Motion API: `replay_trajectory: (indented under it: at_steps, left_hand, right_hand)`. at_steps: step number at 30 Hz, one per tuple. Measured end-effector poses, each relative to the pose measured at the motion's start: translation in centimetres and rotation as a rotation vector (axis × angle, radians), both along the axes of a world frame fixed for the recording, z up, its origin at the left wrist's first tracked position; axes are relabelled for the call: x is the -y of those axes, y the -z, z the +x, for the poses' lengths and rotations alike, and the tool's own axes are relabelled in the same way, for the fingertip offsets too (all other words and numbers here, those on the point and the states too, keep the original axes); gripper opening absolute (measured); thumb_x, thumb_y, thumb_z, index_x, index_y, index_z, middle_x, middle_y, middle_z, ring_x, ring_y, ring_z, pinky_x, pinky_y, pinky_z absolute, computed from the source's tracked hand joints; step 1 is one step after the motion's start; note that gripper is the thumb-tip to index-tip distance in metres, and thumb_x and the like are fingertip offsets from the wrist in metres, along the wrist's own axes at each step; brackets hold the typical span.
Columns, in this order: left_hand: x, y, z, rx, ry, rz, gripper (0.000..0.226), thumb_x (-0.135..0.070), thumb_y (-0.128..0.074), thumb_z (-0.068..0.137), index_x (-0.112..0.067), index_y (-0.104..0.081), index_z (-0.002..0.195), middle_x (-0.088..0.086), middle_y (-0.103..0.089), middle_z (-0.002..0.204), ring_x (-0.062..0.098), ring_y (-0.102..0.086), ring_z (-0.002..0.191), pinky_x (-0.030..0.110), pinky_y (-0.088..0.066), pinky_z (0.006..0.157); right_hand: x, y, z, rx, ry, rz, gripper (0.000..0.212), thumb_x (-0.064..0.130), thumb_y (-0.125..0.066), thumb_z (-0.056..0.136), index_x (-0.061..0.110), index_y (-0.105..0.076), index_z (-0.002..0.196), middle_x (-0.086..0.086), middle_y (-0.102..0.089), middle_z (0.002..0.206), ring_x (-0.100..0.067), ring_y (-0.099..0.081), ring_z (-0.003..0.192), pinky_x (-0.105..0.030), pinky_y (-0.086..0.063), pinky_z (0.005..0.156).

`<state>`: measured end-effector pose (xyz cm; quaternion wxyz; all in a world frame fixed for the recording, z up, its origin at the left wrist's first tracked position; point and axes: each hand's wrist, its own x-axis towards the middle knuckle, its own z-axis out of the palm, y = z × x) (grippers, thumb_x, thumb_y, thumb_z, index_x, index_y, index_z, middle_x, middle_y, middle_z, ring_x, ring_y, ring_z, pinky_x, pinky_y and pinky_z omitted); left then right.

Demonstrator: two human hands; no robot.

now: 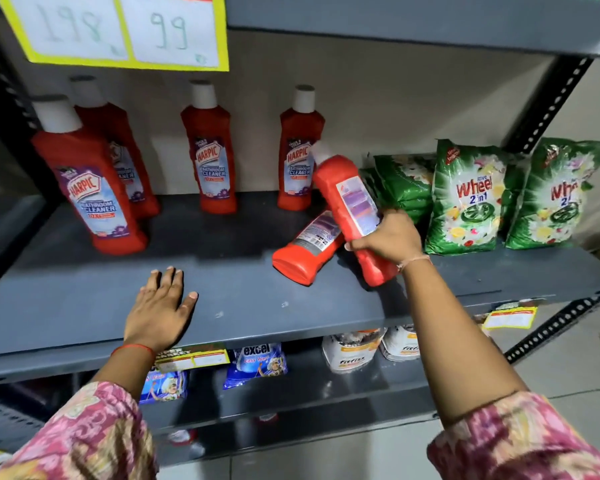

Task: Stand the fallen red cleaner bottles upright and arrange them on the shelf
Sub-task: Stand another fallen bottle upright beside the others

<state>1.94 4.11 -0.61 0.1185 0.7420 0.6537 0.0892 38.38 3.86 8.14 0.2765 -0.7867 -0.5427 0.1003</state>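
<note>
The grey shelf (pixel 84 306) holds 4 upright bottles; 1 fallen bottle (pixel 303 249) lies beside my right hand (pixel 388 239). Its fingers wrap a tilted bottle (pixel 350 202) at mid-body. I risk knocking the fallen one off. My left hand (pixel 160 306) rests flat, fingers spread.

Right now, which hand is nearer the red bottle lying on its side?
The right hand, holding a tilted bottle just beside the fallen bottle. The left hand rests flat, farther left.
</note>
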Motion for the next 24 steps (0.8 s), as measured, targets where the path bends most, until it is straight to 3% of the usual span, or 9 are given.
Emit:
replay_trajectory:
  at_steps: [5,10,17,20,24]
  left_hand:
    - [-1.2,-0.5,-3.7,-0.024,-0.055,-0.027,0.064,-0.042,-0.033,0.093,-0.007,-0.017,0.145,0.011,-0.017,0.157,0.03,-0.007,0.146,0.044,-0.014,0.12]
    - [-1.7,-0.1,-3.9,0.009,-0.076,-0.022,0.068,-0.048,-0.031,0.092,-0.013,-0.012,0.146,0.005,-0.011,0.159,0.024,-0.003,0.147,0.039,-0.008,0.12]
    - [-1.9,0.6,-3.9,-0.003,-0.078,-0.016,0.088,-0.064,-0.007,0.073,-0.015,-0.008,0.147,0.003,-0.008,0.159,0.022,-0.001,0.147,0.038,-0.006,0.121]
    - [-2.0,0.8,-4.0,-0.013,-0.081,-0.012,0.1,-0.066,0.005,0.062,-0.016,-0.007,0.147,0.002,-0.007,0.159,0.022,0.0,0.147,0.038,-0.006,0.12]
    - [-2.0,1.0,-4.1,-0.02,-0.072,-0.018,0.1,-0.067,0.006,0.062,-0.017,-0.004,0.147,0.0,-0.002,0.159,0.021,0.004,0.147,0.038,-0.004,0.121]
  right_hand:
    - [-3.4,-2.8,-8.7,-0.171,-0.004,0.374,0.086,0.044,-0.086,0.035,0.0,-0.052,0.1,-0.018,-0.061,0.103,-0.034,-0.056,0.098,-0.046,-0.048,0.084]
    - [-8.0,-1.9,-18.7,-0.431,0.013,0.482,0.087,0.039,-0.089,0.034,-0.002,-0.049,0.1,-0.02,-0.059,0.105,-0.033,-0.055,0.099,-0.042,-0.047,0.087]
    - [-10.8,3.3,-25.4,-0.369,0.128,0.543,0.094,0.039,-0.088,0.035,-0.007,-0.047,0.107,-0.025,-0.056,0.105,-0.04,-0.053,0.098,-0.031,-0.029,0.084]
    - [-11.0,5.1,-26.5,-0.295,0.181,0.586,0.099,0.041,-0.087,0.035,-0.007,-0.045,0.111,-0.027,-0.057,0.106,-0.044,-0.055,0.098,-0.034,-0.031,0.086]
    - [-10.4,6.0,-27.2,-0.332,0.212,0.541,0.103,0.041,-0.086,0.045,-0.001,-0.038,0.125,-0.026,-0.05,0.12,-0.041,-0.048,0.111,-0.043,-0.038,0.097]
